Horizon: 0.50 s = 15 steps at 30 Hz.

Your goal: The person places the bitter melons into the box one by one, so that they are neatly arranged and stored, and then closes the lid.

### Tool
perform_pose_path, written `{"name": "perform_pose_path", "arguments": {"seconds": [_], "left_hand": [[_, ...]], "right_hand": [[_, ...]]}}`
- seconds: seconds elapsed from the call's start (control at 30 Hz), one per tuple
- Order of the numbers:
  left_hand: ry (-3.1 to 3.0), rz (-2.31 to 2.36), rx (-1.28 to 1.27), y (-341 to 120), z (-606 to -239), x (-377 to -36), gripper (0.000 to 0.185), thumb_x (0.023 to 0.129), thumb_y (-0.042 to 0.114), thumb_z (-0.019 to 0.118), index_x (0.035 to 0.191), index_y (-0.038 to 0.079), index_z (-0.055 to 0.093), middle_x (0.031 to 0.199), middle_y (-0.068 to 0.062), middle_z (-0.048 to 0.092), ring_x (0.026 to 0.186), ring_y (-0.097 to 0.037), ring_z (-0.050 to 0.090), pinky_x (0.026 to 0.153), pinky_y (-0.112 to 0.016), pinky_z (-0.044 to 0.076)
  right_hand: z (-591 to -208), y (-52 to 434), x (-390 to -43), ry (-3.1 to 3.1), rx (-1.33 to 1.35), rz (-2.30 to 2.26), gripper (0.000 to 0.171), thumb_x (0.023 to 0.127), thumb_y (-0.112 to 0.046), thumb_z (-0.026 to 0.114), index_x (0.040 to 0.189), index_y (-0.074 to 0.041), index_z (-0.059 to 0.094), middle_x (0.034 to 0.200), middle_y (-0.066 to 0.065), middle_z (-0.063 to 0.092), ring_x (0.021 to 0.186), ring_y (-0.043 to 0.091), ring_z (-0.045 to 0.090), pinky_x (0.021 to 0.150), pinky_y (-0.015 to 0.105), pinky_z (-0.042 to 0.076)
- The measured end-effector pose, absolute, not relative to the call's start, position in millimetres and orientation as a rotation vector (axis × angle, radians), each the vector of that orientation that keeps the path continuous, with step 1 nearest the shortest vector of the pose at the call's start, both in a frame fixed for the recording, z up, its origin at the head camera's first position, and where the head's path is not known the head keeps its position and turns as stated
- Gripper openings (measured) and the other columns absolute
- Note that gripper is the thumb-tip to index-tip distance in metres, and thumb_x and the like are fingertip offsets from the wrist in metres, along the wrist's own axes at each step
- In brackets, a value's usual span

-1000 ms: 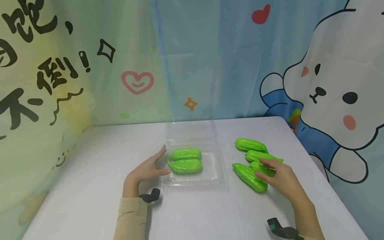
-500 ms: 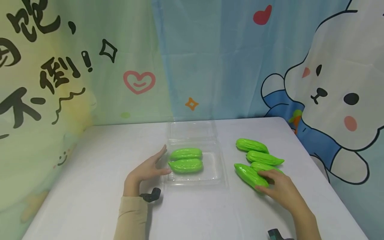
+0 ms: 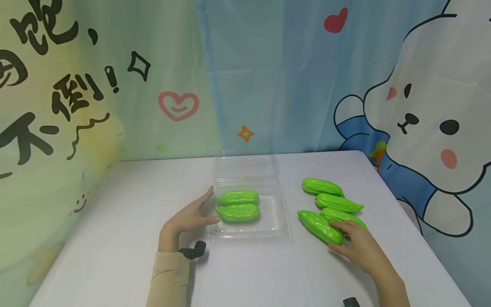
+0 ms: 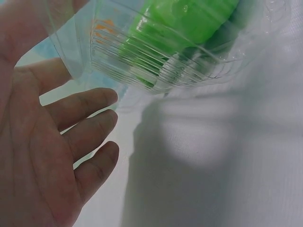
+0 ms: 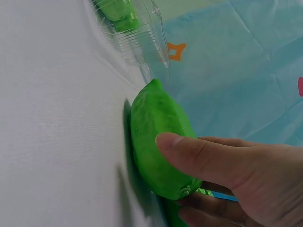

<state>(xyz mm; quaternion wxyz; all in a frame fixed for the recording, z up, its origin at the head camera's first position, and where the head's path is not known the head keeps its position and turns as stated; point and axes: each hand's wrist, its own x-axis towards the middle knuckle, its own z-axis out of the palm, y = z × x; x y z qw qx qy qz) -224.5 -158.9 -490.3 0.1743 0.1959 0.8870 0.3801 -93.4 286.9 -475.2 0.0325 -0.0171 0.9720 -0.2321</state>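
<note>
Two bright green, ridged bitter melons (image 3: 238, 212) lie side by side in a clear plastic clamshell box (image 3: 271, 213), its lid leaning up at the back. At the box's left edge is my left hand (image 3: 188, 219), fingers extended and spread; the left wrist view shows thumb and index finger beside the clear wall (image 4: 85, 52). My right hand (image 3: 358, 245) holds the near end of the closest loose bitter melon (image 3: 318, 226). In the right wrist view the thumb (image 5: 189, 153) lies across that melon (image 5: 158, 123), the other fingers behind it, partly hidden.
Behind the held one, several more bitter melons (image 3: 339, 203) lie in a loose row on the white table (image 3: 249, 273). A printed curtain (image 3: 245, 76) hangs along the table's back edge.
My right hand has come nearer and down from over the row onto the closest bitter melon, now gripped at its near end. The left hand stays at the box.
</note>
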Motion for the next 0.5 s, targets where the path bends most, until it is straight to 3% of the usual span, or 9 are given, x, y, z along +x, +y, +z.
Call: {"name": "perform_pose_path", "arguments": {"seconds": [0.5], "left_hand": [[2.512,1.079,0.581,-159.2,-491.3,-225.2,0.106,0.078,0.048,0.073,0.154,0.021,0.005,0.159,-0.005,0.017,0.147,-0.027,0.014,0.12,-0.048,0.014]], "right_hand": [[-476.7,285.0,-90.4,3.012,-0.045,-0.788,0.059,0.073,-0.016,0.08,0.127,-0.006,0.059,0.123,0.021,0.059,0.105,0.037,0.062,0.084,0.045,0.056]]}}
